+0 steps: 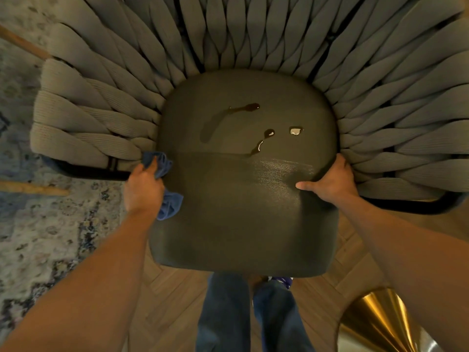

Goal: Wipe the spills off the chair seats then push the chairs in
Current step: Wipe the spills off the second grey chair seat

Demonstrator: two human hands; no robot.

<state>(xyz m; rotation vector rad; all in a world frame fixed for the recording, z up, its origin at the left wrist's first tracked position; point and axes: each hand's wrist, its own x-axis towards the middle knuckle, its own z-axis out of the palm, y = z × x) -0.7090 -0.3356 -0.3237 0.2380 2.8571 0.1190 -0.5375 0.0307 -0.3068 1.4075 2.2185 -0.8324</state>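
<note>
Leather seat (pixel 241 212) wet with spills (pixel 264 141) — fingers of both hands hidden.

Herringbone wood floor (pixel 175 295), patterned rug (pixel 50 224), brass cone base (pixel 378 323)

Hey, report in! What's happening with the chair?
Left hand grips blue cloth at seat edge. Right hand holds seat's other side. Spills unwiped. Nothing blocking.
</note>
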